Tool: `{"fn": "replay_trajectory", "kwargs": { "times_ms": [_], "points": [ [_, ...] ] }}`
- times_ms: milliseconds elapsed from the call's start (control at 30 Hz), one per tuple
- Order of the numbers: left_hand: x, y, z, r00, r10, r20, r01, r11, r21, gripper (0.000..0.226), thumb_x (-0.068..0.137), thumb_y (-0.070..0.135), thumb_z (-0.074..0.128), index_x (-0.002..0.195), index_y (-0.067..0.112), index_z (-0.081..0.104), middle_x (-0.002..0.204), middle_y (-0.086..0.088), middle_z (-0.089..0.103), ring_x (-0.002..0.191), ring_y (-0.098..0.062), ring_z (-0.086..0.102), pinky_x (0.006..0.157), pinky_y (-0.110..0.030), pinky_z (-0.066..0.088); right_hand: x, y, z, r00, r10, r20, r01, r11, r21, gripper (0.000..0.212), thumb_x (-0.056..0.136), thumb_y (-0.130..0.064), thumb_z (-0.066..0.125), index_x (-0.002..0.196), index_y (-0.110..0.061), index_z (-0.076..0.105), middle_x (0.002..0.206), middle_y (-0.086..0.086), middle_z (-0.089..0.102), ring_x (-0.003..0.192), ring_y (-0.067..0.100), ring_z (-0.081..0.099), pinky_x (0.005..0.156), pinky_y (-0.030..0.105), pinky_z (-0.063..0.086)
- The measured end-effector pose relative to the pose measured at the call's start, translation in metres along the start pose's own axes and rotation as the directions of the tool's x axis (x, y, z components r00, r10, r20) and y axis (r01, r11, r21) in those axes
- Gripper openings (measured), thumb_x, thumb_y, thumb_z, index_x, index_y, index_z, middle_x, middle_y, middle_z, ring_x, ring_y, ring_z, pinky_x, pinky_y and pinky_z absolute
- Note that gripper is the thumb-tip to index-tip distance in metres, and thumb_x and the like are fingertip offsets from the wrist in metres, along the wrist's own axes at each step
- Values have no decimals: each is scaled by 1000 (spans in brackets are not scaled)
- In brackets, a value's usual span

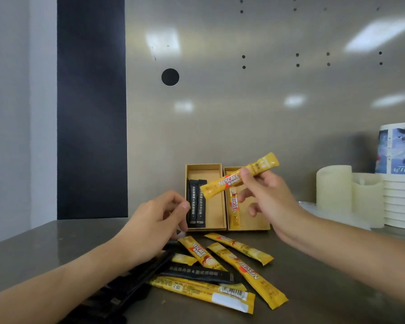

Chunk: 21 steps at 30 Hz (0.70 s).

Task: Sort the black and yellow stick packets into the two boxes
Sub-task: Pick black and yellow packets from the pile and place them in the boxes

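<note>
Yellow foil stick packets (246, 270) lie scattered on the dull grey metal counter (56, 242), mixed with glossy black stick packets (196, 273), some of them hidden under the left forearm. Behind them two open tan cardboard boxes stand side by side: the left box (203, 168) holds upright-lying black packets (196, 202), the right box (248, 226) one yellow packet (234, 210). Cream pillar candles (333, 188) and a stack of white paper cups (400, 195) stand to the right. The right hand (267, 197) hovers over the boxes, its grip clamped on a slanted yellow packet (240, 175) between thumb and fingers. The left hand (157, 213) curls beside the left box; whether its grip holds anything I cannot tell.
</note>
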<state>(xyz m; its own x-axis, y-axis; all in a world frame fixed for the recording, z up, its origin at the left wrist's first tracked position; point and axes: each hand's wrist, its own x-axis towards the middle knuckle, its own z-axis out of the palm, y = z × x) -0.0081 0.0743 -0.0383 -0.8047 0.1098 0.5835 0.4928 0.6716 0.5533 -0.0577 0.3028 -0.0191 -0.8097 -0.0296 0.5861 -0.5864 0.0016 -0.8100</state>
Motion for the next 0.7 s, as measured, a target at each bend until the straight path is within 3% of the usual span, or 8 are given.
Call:
{"fn": "replay_trajectory", "kwargs": {
  "times_ms": [67,200,467,567,700],
  "points": [
    [1,-1,-2,999,-7,-50,8,1000,14,18,104,35,47,96,30,63,83,5,75,65,-11,67,66,-19,52,16,0,-14,991,-22,-128,20,1000,-15,25,104,-36,51,108,-13,59,90,1,67,66,13,61,42,23,41],
    [1,-2,-3,998,-13,-56,15,999,42,19,104,31,47,95,29,64,82,5,75,67,-15,68,67,-21,53,35,14,-40,980,12,-196,-37,992,-124,24,108,-34,42,107,-13,53,87,2,62,71,22,58,45,28,42],
    [1,0,-3,999,-13,-49,16,999,49,19,103,32,48,93,31,65,79,6,75,63,-11,66,73,-30,56,44,27,-52,995,13,-101,-36,972,-231,20,105,-28,51,105,-11,62,102,18,71,78,25,63,50,28,49],
    [0,2,-3,999,-14,-45,16,999,46,19,103,31,48,92,30,64,80,5,75,63,-11,67,73,-31,56,43,30,-51,997,26,-78,-44,972,-233,20,104,-26,53,110,-9,62,105,15,72,78,14,66,49,23,51],
    [0,2,-3,999,-18,-35,20,998,59,19,103,30,49,92,30,64,79,6,75,63,-10,67,71,-28,56,43,32,-53,998,5,-56,-19,969,-245,16,100,-25,61,108,-11,65,99,12,76,76,15,69,56,27,56]
  ]
}}
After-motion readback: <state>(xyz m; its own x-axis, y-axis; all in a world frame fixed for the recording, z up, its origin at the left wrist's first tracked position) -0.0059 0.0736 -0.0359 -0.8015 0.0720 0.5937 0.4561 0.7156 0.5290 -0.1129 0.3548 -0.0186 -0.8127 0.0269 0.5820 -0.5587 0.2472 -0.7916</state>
